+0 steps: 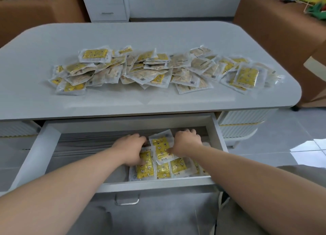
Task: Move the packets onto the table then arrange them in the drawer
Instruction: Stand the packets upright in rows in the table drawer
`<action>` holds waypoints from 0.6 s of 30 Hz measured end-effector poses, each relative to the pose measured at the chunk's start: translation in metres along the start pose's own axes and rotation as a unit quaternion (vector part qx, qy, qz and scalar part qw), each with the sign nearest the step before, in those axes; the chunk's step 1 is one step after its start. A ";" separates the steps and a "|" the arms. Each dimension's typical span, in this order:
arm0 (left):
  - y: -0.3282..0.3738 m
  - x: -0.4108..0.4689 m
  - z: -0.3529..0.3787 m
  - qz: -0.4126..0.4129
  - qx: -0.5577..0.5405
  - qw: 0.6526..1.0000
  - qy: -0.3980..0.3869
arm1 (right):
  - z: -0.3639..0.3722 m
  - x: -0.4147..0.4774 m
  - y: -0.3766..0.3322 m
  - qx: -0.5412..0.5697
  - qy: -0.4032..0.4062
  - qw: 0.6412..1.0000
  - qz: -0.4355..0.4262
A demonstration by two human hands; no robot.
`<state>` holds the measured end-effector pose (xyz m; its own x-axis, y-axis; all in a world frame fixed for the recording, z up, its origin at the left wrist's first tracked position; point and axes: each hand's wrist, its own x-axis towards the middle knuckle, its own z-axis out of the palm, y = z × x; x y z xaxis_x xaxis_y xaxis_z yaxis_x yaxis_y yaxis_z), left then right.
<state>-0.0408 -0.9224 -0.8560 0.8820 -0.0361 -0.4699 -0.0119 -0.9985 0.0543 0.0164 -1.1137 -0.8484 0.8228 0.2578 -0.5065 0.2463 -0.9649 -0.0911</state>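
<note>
A long heap of yellow-and-clear packets (158, 69) lies across the white table (105, 37). Below it the drawer (47, 143) is pulled out. Several packets (176, 167) lie in its near right part. My left hand (132, 148) reaches into the drawer with its fingers curled down onto a packet (145, 166). My right hand (187, 141) pinches the right edge of a tilted packet (161, 146) that lies over the others.
The drawer's left half shows its bare grey floor (84, 146). A metal handle (127, 199) sits on the drawer front. Brown boxes (275, 19) stand at both far sides, and a white cabinet (105, 5) stands behind the table. Tiled floor (291, 137) lies to the right.
</note>
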 end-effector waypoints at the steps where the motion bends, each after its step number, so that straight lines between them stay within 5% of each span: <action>1: 0.000 0.000 -0.001 -0.002 -0.003 1.000 -0.005 | 0.003 0.002 0.000 0.005 0.010 1.000 0.001; 12: 0.005 0.003 -0.004 -0.003 -0.136 0.991 -0.019 | 0.003 0.015 -0.002 0.117 0.042 0.991 0.059; 18: 0.010 0.002 -0.022 -0.008 -0.325 0.945 0.015 | -0.018 0.002 -0.005 0.369 0.041 0.927 0.049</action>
<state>-0.0288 -0.9316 -0.8374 0.8924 -0.0109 -0.4512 0.2852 -0.7612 0.5824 0.0261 -1.1073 -0.8330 0.8665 0.1402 -0.4790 -0.2251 -0.7468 -0.6258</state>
